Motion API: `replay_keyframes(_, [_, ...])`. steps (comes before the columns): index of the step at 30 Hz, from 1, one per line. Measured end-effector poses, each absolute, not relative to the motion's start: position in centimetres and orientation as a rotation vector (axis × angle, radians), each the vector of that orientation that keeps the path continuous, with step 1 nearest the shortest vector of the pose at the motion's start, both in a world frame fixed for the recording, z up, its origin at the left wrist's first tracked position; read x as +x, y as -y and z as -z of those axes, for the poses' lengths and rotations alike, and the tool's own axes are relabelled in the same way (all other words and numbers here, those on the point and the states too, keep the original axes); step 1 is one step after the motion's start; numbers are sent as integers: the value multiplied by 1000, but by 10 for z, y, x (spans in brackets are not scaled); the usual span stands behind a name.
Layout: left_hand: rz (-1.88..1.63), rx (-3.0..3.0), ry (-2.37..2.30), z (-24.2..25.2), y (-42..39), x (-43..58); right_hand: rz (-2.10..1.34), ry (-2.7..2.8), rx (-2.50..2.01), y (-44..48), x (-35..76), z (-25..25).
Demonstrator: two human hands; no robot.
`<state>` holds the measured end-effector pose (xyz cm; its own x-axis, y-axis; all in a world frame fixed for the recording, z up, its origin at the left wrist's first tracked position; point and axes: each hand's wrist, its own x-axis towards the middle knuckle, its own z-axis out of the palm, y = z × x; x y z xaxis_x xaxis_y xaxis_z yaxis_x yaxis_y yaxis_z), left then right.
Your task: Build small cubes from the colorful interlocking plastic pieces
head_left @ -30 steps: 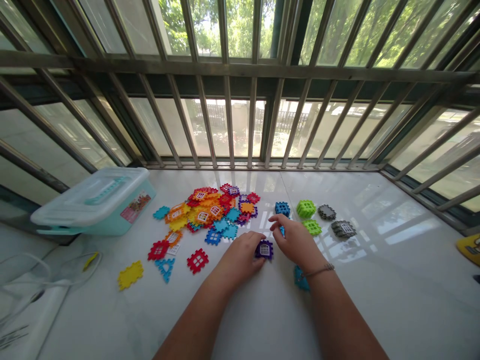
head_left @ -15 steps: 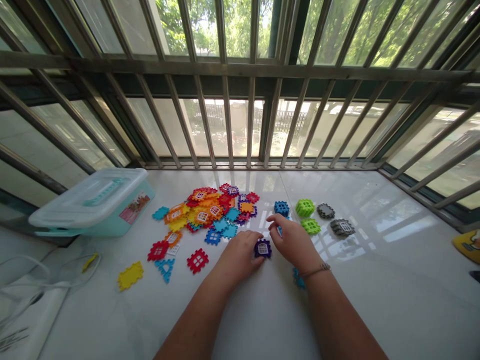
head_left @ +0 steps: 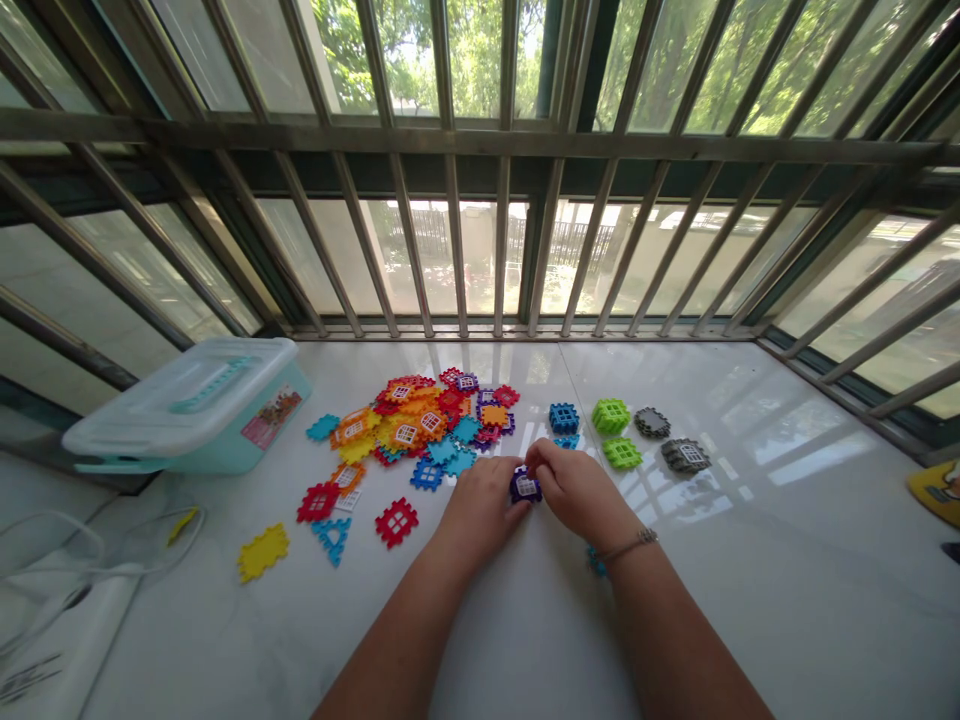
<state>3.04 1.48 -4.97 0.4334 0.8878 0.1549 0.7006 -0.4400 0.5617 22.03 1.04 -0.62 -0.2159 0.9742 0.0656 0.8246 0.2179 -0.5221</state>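
Observation:
Purple notched building tiles [head_left: 525, 487], seemingly a small stack with a white window insert on top, lie on the white surface between my hands. My left hand [head_left: 487, 495] grips them from the left, thumb at the near side and fingers at the far side. Curled and pinched together, the fingers of my right hand [head_left: 568, 480] touch the far right edge of the purple tiles. A blue tile [head_left: 596, 562] shows partly behind my right wrist.
A mixed heap of tiles [head_left: 409, 415] lies left of centre. Stacks of blue [head_left: 563, 417], green [head_left: 611, 414] and grey tiles [head_left: 685, 455] stand right. Loose red [head_left: 396, 522] and yellow tiles [head_left: 263, 552] are near the left. A lidded box [head_left: 225, 420] stands farther left; metal bars [head_left: 480, 140] line the back.
My right hand has moved left and slightly down, from hovering apart to touching the purple tiles, its fingers now curled in. My left hand keeps its grip there.

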Motion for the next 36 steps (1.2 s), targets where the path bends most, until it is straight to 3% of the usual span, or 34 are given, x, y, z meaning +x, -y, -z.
replay_keyframes(21, [-661, 2290, -1405, 52, -12, 33, -474, 2158, -1836, -11, 217, 11])
replay_keyframes(36, [-530, 2286, -1470, 49, -13, 32, -538, 2268, -1696, -15, 221, 19])
